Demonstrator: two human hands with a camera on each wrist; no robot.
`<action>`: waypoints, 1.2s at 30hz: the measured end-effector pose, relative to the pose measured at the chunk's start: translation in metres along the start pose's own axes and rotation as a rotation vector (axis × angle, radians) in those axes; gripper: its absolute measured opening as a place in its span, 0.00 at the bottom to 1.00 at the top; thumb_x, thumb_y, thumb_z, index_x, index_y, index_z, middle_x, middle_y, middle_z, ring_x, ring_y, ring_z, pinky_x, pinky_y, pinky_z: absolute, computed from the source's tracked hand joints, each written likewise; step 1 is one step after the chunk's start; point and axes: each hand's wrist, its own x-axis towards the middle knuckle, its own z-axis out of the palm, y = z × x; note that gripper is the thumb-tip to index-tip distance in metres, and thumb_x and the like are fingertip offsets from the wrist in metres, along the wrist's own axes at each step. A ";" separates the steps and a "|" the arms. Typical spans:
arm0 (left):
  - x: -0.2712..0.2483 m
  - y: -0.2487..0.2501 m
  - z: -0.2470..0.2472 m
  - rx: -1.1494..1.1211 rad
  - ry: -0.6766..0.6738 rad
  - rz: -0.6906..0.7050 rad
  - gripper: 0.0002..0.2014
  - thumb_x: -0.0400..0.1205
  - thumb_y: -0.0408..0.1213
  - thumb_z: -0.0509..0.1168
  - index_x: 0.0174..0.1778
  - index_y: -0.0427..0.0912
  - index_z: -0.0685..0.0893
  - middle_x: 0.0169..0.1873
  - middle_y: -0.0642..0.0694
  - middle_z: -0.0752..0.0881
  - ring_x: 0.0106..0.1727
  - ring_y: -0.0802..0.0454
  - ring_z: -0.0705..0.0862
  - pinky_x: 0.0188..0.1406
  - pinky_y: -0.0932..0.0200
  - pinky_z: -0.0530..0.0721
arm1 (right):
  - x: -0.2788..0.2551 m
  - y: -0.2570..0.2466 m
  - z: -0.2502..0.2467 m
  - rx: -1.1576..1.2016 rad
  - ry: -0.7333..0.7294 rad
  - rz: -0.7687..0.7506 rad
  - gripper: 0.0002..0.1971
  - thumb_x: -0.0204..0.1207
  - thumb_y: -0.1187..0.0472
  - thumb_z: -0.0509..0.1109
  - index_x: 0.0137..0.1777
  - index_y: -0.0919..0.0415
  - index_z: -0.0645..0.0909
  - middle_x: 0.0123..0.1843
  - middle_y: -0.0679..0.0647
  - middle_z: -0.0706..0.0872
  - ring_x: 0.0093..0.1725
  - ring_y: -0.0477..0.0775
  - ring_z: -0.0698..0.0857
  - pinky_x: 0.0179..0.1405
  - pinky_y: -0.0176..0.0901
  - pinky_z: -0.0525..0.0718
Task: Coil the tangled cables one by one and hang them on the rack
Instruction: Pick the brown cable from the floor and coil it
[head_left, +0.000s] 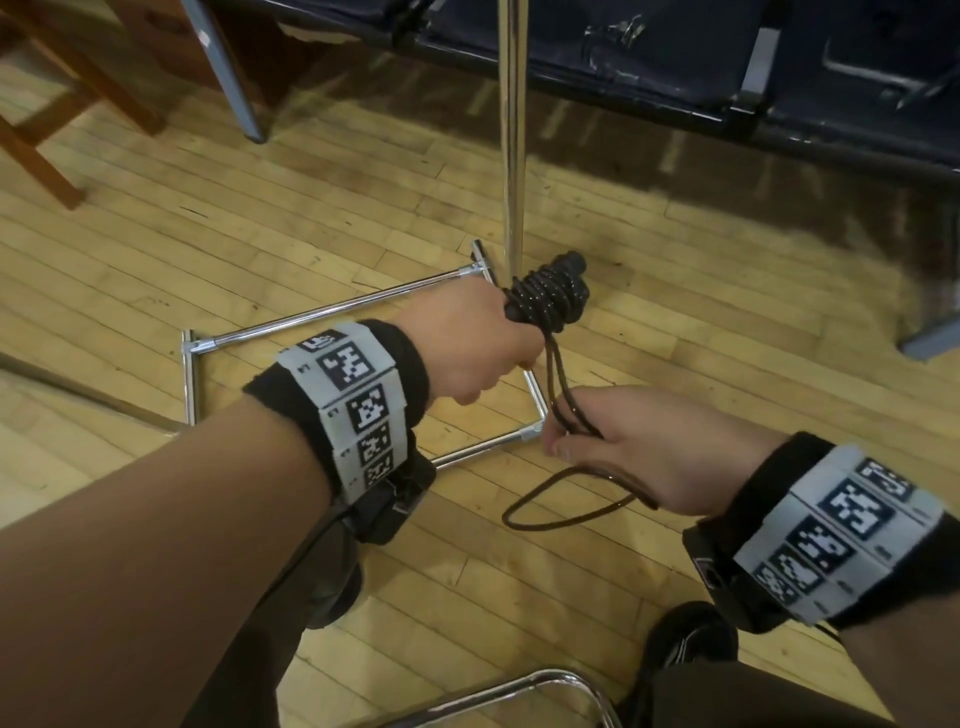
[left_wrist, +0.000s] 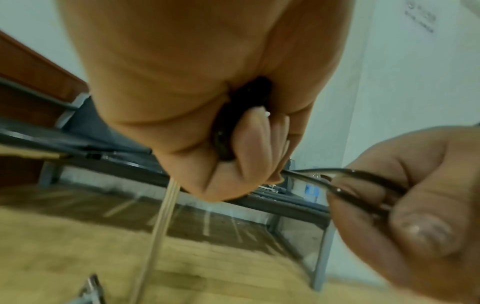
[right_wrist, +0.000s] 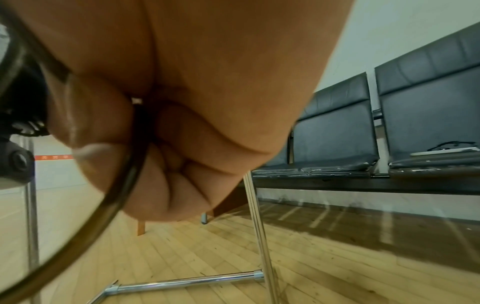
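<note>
Looking down from the head view, the left hand is squeezing a black cable that is wound into a tight bundle, up beside the shiny pole of the metal rack. Two strands are hanging from the bundle down to the right hand, which is pinching them. A loose loop of the same cable is dangling below that hand, over the wooden floor. The rack's shiny square base is sitting on the floor under both hands. A row of dark seats is standing behind the pole.

In the left wrist view, the left hand is curling its fingers around the dark cable. The right hand is holding the thin strands between thumb and finger.

In the right wrist view, the right hand is closing on the cable, which is curving away in a big loop. The rack is showing below, and the dark seats are on the right.
</note>
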 end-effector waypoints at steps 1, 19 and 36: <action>0.001 0.000 0.000 -0.171 -0.072 -0.003 0.05 0.81 0.35 0.72 0.46 0.38 0.85 0.28 0.48 0.81 0.22 0.53 0.75 0.18 0.59 0.74 | -0.001 -0.002 -0.001 0.005 -0.011 -0.005 0.06 0.88 0.46 0.61 0.55 0.37 0.79 0.45 0.39 0.85 0.44 0.37 0.82 0.39 0.33 0.78; -0.014 0.013 0.053 0.947 -0.242 0.035 0.12 0.92 0.37 0.59 0.67 0.41 0.84 0.43 0.48 0.79 0.48 0.50 0.81 0.50 0.59 0.78 | -0.026 0.009 -0.026 -0.052 0.176 -0.135 0.02 0.78 0.46 0.72 0.45 0.37 0.85 0.40 0.31 0.86 0.43 0.32 0.85 0.39 0.28 0.82; -0.037 0.028 0.015 0.694 -0.558 0.180 0.03 0.87 0.43 0.71 0.49 0.56 0.86 0.39 0.54 0.87 0.39 0.60 0.84 0.43 0.65 0.79 | -0.022 0.033 -0.040 0.153 0.112 -0.199 0.08 0.79 0.52 0.74 0.54 0.37 0.90 0.44 0.32 0.92 0.46 0.36 0.90 0.50 0.27 0.84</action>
